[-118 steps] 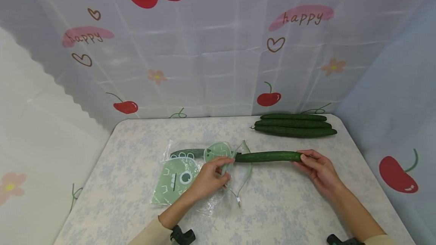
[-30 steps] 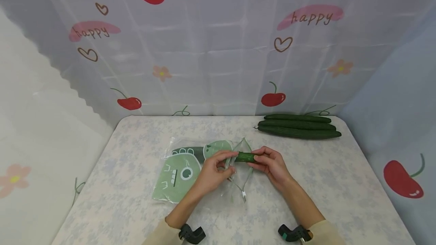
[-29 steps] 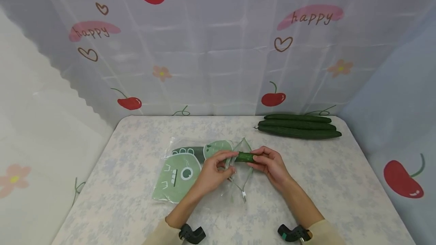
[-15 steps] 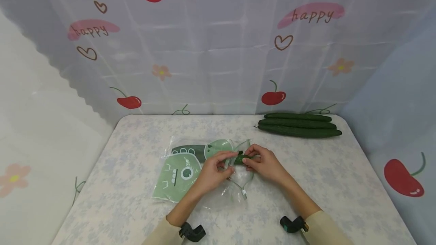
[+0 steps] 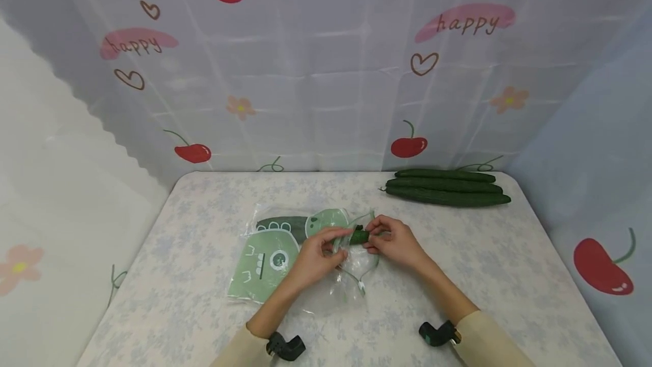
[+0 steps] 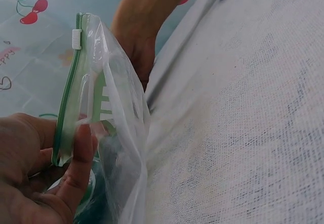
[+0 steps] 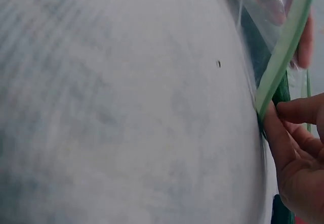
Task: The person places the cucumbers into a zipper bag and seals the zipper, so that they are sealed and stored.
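The person's left hand [image 5: 316,256] pinches the rim of a clear zip bag [image 5: 262,271] between thumb and fingers, near the bag's mouth; the right hand [image 5: 397,244] grasps the near end of a dark green cucumber [image 5: 359,236] with its fingertips; that end pokes out between the 2 hands at the mouth, while dark green shows through the plastic farther left; the bag lies on the table, printed with a pale green 1-eyed monster and a rounded green head; its green zip strip [image 6: 68,97] carries a white slider [image 6: 76,39], which hangs on the side nearer the person; 3 more cucumbers [image 5: 448,187] lie side by side at the far right of the patterned tablecloth [image 5: 204,208]; behind stands a pale curtain [image 5: 326,72] with cherries, hearts and "happy" printed on it; black wrist devices [image 5: 286,347] sit by both beige sleeves [image 5: 244,350].
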Demonstrator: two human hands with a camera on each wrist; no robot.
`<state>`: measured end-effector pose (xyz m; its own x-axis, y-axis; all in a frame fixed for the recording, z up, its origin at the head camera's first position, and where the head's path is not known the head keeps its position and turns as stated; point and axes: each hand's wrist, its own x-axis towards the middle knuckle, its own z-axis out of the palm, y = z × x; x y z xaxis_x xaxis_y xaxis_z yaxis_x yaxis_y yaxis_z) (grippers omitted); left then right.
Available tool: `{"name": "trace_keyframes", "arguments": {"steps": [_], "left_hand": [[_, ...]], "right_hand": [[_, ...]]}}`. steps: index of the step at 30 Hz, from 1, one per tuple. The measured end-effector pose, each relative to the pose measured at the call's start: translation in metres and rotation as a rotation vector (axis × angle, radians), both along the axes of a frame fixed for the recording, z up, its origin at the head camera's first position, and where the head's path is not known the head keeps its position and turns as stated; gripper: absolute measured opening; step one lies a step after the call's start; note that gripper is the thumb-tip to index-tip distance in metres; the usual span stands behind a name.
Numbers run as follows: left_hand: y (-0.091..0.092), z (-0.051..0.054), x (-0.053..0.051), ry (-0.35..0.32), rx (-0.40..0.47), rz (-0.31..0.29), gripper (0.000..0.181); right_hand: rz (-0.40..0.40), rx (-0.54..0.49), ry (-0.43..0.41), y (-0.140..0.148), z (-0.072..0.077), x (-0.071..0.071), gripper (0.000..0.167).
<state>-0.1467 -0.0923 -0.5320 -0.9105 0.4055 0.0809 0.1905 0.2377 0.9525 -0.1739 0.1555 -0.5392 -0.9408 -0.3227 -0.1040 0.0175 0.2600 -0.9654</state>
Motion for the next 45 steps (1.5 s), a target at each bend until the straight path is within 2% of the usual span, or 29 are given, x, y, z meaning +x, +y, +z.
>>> {"name": "trace_keyframes", "arguments": {"steps": [7,10,13,16,20,25,30,33,38,42,45], "left_hand": [[-0.002,-0.001,0.001,-0.013,0.03,-0.007,0.046],[-0.001,-0.001,0.001,-0.014,0.022,-0.006,0.046],[0.0,0.0,0.001,-0.032,0.014,-0.001,0.046],[0.0,0.0,0.001,-0.044,0.007,0.004,0.047],[0.0,0.001,0.001,-0.034,0.008,0.006,0.047],[-0.001,0.003,0.003,-0.021,0.016,-0.005,0.046],[-0.001,0.003,0.002,-0.021,0.012,-0.005,0.046],[-0.001,0.001,0.001,-0.013,0.012,-0.008,0.046],[0.0,0.0,0.001,-0.015,0.017,-0.007,0.046],[-0.001,0.0,0.002,-0.022,0.015,-0.001,0.046],[-0.001,0.0,0.002,-0.016,0.008,0.001,0.046]], "right_hand": [[-0.106,0.088,0.034,-0.012,-0.005,-0.003,0.015],[-0.126,0.109,0.031,-0.013,-0.006,-0.003,0.015],[-0.103,0.095,0.015,-0.01,-0.005,-0.003,0.016],[-0.045,0.044,-0.007,-0.001,-0.004,-0.001,0.019],[0.024,-0.009,0.014,0.019,-0.001,0.002,0.024],[0.012,0.017,0.067,0.06,0.007,0.002,0.026],[-0.059,0.106,0.105,0.114,0.009,-0.001,0.029],[-0.11,0.089,0.108,0.146,0.009,-0.002,0.035],[-0.269,0.015,0.073,0.192,0.013,-0.004,0.039],[-0.437,-0.076,0.014,0.222,0.019,-0.009,0.03],[-0.554,-0.177,-0.06,0.239,0.025,-0.011,0.025]]}}
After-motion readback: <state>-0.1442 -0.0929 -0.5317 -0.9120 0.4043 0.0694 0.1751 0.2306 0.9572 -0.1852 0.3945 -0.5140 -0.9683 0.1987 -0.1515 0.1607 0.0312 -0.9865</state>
